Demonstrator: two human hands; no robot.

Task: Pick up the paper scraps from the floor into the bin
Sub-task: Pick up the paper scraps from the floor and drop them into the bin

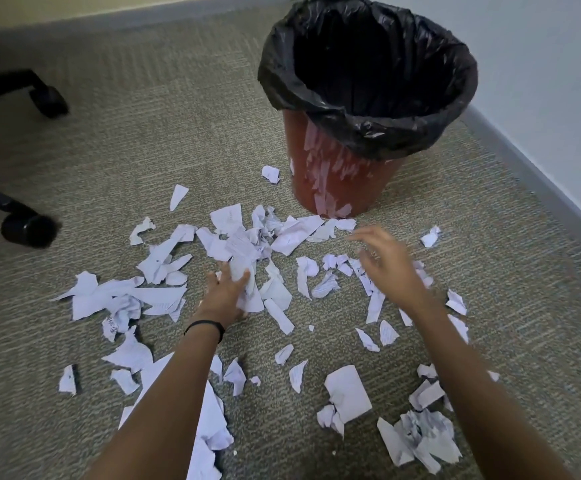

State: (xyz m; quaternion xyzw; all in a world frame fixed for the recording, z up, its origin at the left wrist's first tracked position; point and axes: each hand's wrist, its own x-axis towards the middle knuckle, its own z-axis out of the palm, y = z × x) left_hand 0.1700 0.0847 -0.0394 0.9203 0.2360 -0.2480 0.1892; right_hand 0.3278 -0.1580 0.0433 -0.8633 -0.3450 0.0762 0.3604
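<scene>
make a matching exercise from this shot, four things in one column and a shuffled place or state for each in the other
Things
1. left hand
2. right hand
3. bin
4. nearer chair caster

States or places
A. upright, lined with a black bag
B. black, at the left edge of the carpet
C. fingers loose, holding nothing
D. grips a bunch of paper scraps

Pairs: 1-D, 2-C, 3-A, 4-B
</scene>
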